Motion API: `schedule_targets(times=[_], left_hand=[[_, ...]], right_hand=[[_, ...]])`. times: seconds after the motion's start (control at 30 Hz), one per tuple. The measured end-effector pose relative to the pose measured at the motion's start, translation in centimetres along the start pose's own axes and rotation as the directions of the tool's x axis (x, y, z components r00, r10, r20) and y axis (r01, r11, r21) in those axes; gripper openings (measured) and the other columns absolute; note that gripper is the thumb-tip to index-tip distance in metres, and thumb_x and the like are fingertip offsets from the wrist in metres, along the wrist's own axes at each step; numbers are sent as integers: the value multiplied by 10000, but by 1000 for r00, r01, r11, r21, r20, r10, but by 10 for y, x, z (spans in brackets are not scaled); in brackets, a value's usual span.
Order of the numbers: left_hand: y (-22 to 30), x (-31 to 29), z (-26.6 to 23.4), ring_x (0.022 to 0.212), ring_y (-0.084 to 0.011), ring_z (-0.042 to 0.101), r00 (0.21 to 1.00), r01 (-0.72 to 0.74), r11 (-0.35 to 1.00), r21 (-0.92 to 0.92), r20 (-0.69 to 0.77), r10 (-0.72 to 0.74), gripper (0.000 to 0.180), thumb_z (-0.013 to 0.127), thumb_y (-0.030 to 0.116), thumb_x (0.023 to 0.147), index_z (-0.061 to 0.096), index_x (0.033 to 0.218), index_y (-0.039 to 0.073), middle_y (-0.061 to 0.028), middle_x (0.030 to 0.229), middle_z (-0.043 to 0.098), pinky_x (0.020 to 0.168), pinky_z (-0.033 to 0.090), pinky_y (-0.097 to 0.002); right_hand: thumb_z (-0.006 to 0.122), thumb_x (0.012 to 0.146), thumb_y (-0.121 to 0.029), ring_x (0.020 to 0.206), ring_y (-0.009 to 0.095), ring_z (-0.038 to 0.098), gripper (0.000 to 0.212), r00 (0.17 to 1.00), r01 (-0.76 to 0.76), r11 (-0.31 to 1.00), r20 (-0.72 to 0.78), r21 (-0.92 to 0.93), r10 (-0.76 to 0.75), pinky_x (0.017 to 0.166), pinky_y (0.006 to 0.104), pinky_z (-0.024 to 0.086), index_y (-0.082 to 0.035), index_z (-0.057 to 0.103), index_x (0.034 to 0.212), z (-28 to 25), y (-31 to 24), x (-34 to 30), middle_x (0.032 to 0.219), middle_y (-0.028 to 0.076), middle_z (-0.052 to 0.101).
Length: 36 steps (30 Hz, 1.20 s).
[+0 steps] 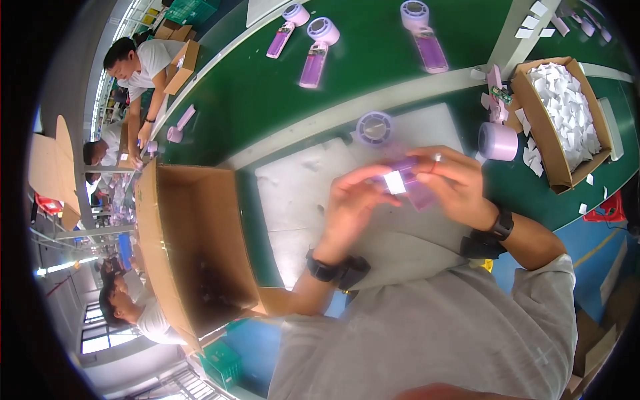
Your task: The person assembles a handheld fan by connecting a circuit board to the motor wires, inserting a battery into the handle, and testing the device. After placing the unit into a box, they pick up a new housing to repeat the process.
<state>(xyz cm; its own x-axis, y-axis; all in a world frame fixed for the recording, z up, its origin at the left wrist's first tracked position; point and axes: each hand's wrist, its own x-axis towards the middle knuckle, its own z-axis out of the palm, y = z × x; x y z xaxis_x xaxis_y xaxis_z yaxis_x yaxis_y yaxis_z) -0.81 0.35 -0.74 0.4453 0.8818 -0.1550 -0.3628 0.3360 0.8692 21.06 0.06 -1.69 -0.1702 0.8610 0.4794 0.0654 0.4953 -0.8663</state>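
Note:
Over the white foam mat (293, 220), I hold a pale purple handheld fan with its round head (375, 128) pointing away from me. My right hand (459, 187) grips the fan's purple handle (420, 195), which is smeared by motion. In front of the handle is a small white square pad (395, 183), pinched at its left edge by the fingers of my left hand (350, 207). Whether the pad touches the handle I cannot tell. Beyond the mat, to the right, another fan (498, 140) lies with its circuit board exposed.
A cardboard box (553, 170) full of white squares stands at the right, with loose squares around it. At the left is a large open carton (200, 233). Several fans, including one fan (427, 47), lie on the green belt (367, 67). Co-workers sit at the far left.

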Motion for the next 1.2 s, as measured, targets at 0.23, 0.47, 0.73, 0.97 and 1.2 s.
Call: schedule_targets(times=[0.23,0.47,0.73,0.97,1.2], left_hand=[[1,0,13,1012,-303,656,999,-35,982,186,1,35,231,548,-41,900,652,1106,-27,-228,1274,575,757,596,-398],[-1,-4,19,1058,-283,634,994,-102,952,290,-1,107,245,607,-43,873,643,1114,-11,-209,1278,577,846,557,-397],[-5,9,17,1049,-210,591,923,-184,450,874,-4,385,482,764,38,767,578,1211,65,-127,1212,584,879,485,-352],[-9,12,17,968,-183,601,975,-69,556,829,-61,212,542,795,55,733,551,1216,84,-100,1126,622,828,478,-314],[1,10,14,851,-154,638,998,-17,597,802,-19,54,472,795,12,725,541,1116,79,-42,927,697,826,492,-281]], right_hand=[[584,940,-50,773,124,627,153,960,-237,951,-101,200,261,687,259,497,75,672,934,0,0,-4,974,121,713],[559,978,-99,756,89,588,186,945,-270,935,-121,230,303,666,234,470,64,644,954,-5,-6,-4,954,90,713],[496,1025,-210,786,87,572,242,872,-308,890,-275,337,406,738,231,451,8,601,1013,-13,2,8,938,81,699],[454,1044,-246,723,86,541,255,902,-184,933,-324,309,286,683,227,434,-21,568,1005,-19,13,9,892,52,659],[528,1011,-188,706,64,534,176,904,-314,864,-156,392,399,609,205,421,-29,602,995,-10,10,2,845,37,625]])
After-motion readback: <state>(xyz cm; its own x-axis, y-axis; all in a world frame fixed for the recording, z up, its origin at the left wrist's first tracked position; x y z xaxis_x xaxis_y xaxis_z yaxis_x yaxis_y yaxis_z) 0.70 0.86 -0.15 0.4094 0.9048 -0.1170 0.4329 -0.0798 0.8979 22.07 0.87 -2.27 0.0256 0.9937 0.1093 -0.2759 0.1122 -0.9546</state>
